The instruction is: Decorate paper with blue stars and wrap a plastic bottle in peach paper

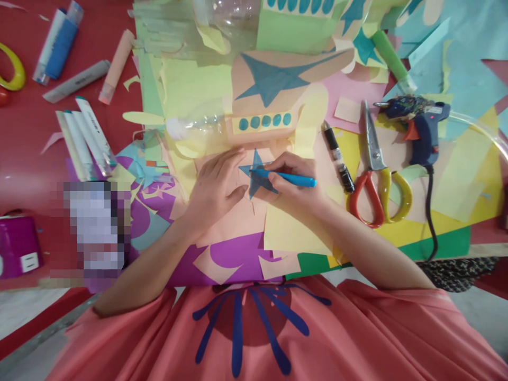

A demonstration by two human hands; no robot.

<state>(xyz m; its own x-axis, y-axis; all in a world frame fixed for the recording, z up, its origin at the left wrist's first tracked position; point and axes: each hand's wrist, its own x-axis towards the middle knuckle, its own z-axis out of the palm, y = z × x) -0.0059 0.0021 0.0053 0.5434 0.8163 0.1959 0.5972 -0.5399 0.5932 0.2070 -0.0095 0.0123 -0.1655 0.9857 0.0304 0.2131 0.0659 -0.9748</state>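
Observation:
My right hand (296,180) is closed round a blue marker pen (296,178), its tip on a blue star (259,182) on peach paper (226,219). Beside the star, my left hand (218,182) lies on the same paper with fingers stretched out. Just beyond both hands lies a clear plastic bottle (202,124), joined to a peach paper shape with a larger blue star (273,76) and a strip of blue dots (265,122). Whether the smaller star is drawn or a cut piece, I cannot tell.
To the right lie a black pen (337,156), scissors (373,159) with red and yellow handles, and a blue glue gun (424,124) with its cord. Several markers (85,137) rest at the left, near a purple box (19,246). Paper scraps (218,262) cover the near edge.

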